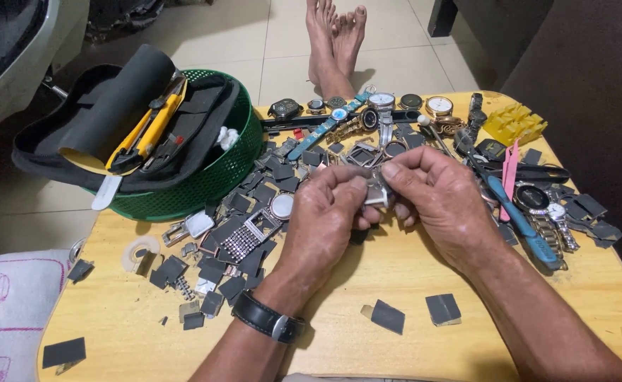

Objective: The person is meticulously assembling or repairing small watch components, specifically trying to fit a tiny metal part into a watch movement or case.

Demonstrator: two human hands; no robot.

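Observation:
Both of my hands meet over the middle of a low wooden table (325, 332). My left hand (325, 219) and my right hand (442, 201) pinch a small silver metal watch part (376, 194) between thumbs and fingertips; most of it is hidden by the fingers. A black watch (268, 318) is strapped on my left wrist. Many small dark grey squares (240, 244) lie scattered left of my hands, with a silver watch with a studded band (254, 230) among them.
A green basket (215, 180) holding a black pouch, a yellow cutter (148, 131) and a black roll stands at the back left. Several watches (381, 106) line the far edge. A blue-handled tool (519, 219), pink tweezers (510, 177) and a yellow block (514, 124) lie right. Bare feet (335, 35) rest beyond.

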